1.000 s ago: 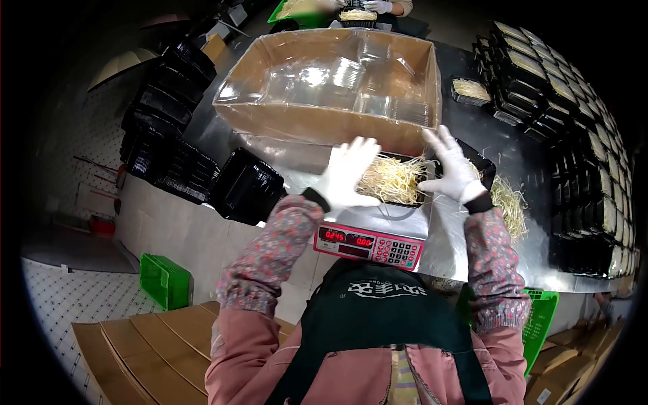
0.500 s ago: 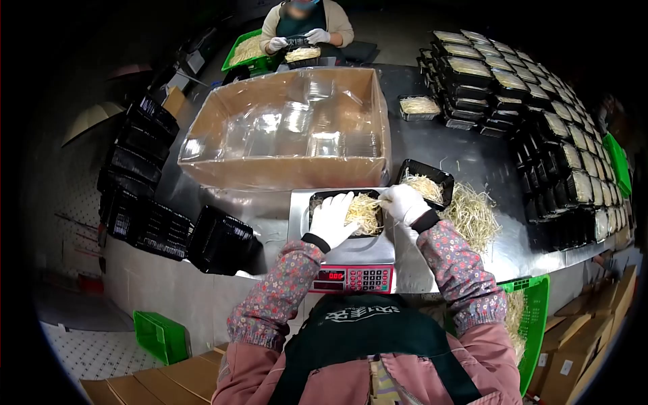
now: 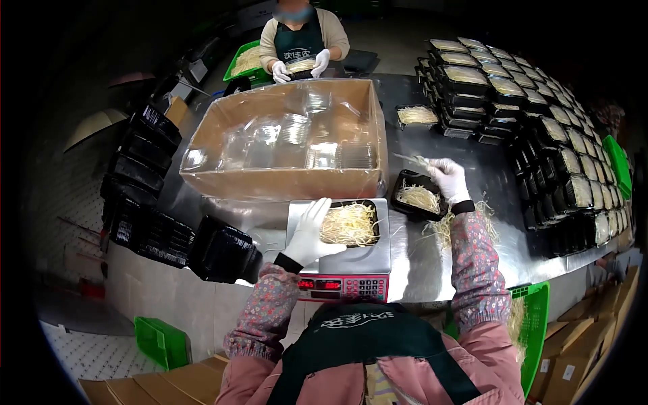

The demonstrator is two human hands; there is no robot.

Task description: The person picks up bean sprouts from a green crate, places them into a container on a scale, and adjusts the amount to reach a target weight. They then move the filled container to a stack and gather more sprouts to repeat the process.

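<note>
Sprouts [image 3: 349, 225], thin & pale yellow-white, heap up in a black rectangular plastic tray [image 3: 376, 226] sitting on a silver flat-topped scale [image 3: 371, 262] w/ a red keypad panel [image 3: 364, 289], red digits lit. White-gloved left hand [image 3: 309, 236] lies along the tray's L side, over its rim — fingers stretched out, thumb spread apart toward the near edge (can't tell how firmly it touches). White-gloved right hand [image 3: 449, 181] has fingertips together, clamped on a small pinch of whitish strands [image 3: 413, 160] sticking out leftward, near the far rim of a 2nd black plastic tray [image 3: 408, 181], part-filled w/ sprouts, R of the scale on a shiny grey metal table [image 3: 412, 270]. Loose heap of pale strands [image 3: 442, 231] just beside that tray, partly hidden by the flowered right sleeve [image 3: 476, 263]. Beyond the scale: big open brown cardboard box [image 3: 283, 183] lined w/ clear film, clear plastic containers [image 3: 320, 125] inside. Far L: row of nested black plastic trays [image 3: 223, 250]. R: tall stacks of filled black trays [image 3: 466, 74] — one lone filled tray [image 3: 418, 116] near them. Opp. side: co-worker [image 3: 334, 37] in dark-green apron, both gloved hands on a black tray w/ pale contents [image 3: 302, 70].
</note>
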